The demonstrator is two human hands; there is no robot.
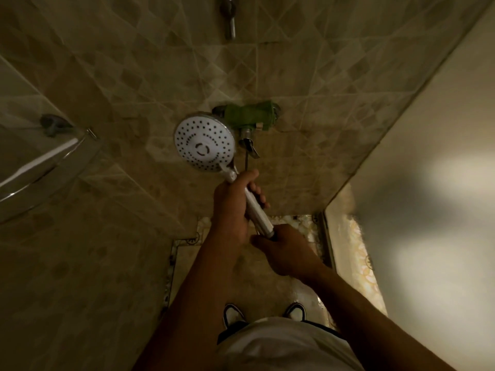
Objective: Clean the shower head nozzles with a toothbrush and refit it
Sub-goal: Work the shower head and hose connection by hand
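Note:
The shower head point(205, 144) has a round white face dotted with dark nozzles, turned towards me, and a chrome handle point(257, 210) slanting down to the right. My left hand point(235, 204) grips the middle of that handle. My right hand point(284, 250) closes around the handle's lower end, where the hose fitting is hidden by my fingers. The head hangs just left of the wall tap point(249, 140). No toothbrush is in view.
A green cloth point(250, 115) wraps the tap body on the tiled wall. A chrome bracket point(230, 17) sits high on the wall. A glass shelf with a rail point(48, 151) is at left. A pale wall point(428, 183) stands at right.

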